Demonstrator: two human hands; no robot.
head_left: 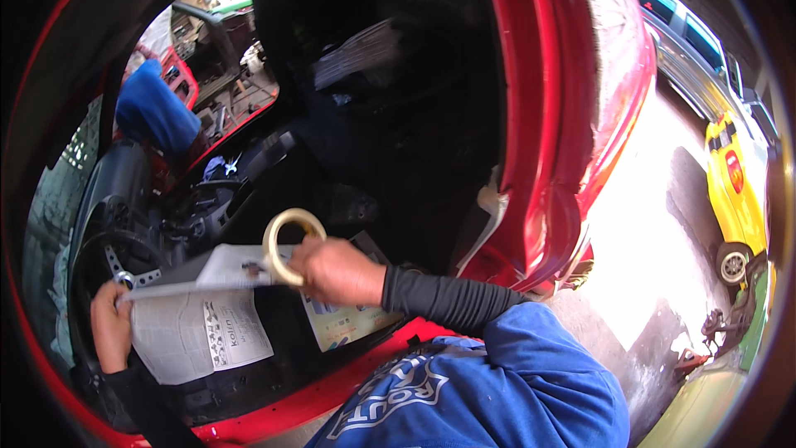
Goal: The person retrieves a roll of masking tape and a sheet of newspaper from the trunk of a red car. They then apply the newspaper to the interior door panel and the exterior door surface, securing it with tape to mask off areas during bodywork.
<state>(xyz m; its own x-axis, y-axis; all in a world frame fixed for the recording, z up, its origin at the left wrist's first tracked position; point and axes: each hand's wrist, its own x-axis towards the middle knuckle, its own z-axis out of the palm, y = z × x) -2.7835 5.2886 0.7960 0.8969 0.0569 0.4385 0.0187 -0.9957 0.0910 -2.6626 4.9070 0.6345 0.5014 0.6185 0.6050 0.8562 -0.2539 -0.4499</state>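
My right hand [342, 272] is closed on a roll of cream masking tape [274, 236], held upright on its edge. My left hand [110, 328] pinches the left end of a sheet of newspaper [195, 336], near the steering wheel [124, 270]. The paper hangs down inside the red car's door opening, its upper part folded or overlapped by another piece. A pale strip runs along its top edge between my hands; whether it is tape or folded paper I cannot tell. Beneath my right hand lies a yellowish printed sheet [344, 328].
The red door sill [282, 415] curves along the near side, and a red body pillar [539, 116] rises to the right. The dashboard [124, 178] is at left. Blue cloth [157, 108] shows through the front opening. Outside at right stand a yellow toy-like car [738, 182] and a parked vehicle [680, 29].
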